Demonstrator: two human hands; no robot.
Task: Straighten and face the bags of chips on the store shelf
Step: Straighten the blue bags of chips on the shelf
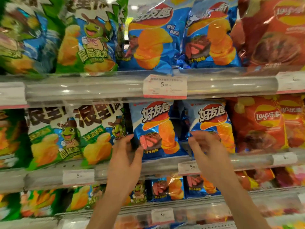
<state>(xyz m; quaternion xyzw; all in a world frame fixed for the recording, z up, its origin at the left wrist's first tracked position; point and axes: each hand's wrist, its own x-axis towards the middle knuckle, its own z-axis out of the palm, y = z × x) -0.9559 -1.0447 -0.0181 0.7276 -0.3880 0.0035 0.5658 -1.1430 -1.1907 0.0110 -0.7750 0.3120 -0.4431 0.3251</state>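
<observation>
Two blue chip bags stand side by side on the middle shelf. My left hand (127,149) grips the left edge of the left blue bag (155,129), thumb on its front. My right hand (203,144) is at the lower left edge of the right blue bag (212,123), fingers curled against it; whether it grips the bag is unclear. A dark gap separates the two bags. Green chip bags (69,134) stand left of them, red chip bags (260,124) to the right.
The top shelf holds green bags (87,38), blue bags (153,35) and a red bag (272,33). Clear shelf rails carry price tags (165,86). A lower shelf holds smaller bags (168,187). The view is blurred.
</observation>
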